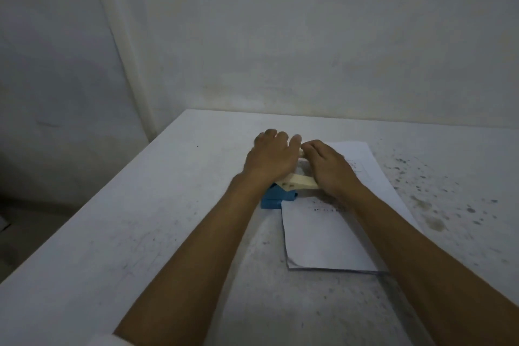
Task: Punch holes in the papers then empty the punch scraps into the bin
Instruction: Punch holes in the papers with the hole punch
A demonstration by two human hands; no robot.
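Note:
A hole punch (283, 191) with a blue base and a cream lever sits on the white table (140, 219). A stack of white papers (325, 236) lies to its right, with its left edge tucked into the punch. My left hand (271, 160) rests palm down on top of the punch's lever. My right hand (328, 167) lies beside it, over the lever's right end and the papers, fingers curled at the far tip. Both hands hide most of the lever. No bin is in view.
The table runs to a white wall (280, 36) at the back; its left edge (92, 196) drops to a dark floor. Dark stains (435, 205) speckle the table's right side.

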